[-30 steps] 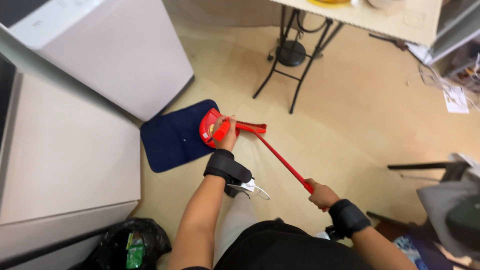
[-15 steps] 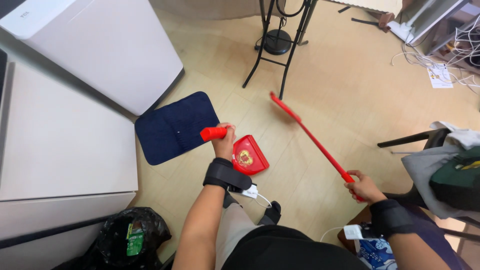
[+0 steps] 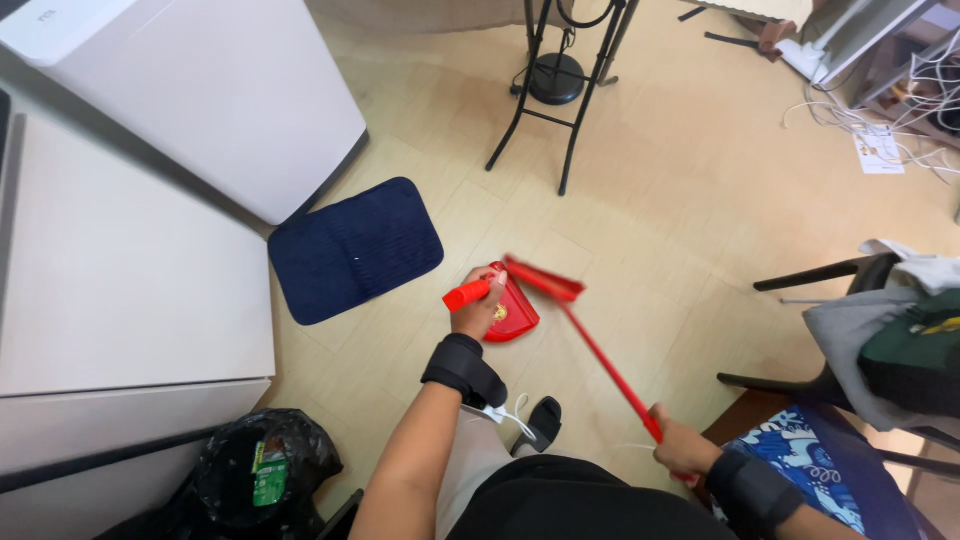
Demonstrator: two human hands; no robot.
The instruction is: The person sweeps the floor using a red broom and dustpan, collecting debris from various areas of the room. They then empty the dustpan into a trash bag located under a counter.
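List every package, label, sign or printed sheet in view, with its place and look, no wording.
Green packet: inside the black rubbish bag at lower left, small, rectangular, green with pale print.
Printed sheet: on the floor at upper right among white cables, white with small red marks.
Emblem: on the red dustpan held by the left hand, small, round, yellowish.

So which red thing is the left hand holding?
The left hand holds the red dustpan by its short handle; the long-handled red broom is in the right hand.

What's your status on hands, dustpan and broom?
Left hand grips red dustpan. Right hand grips red broom, head at dustpan. Blue mat alongside, apart.
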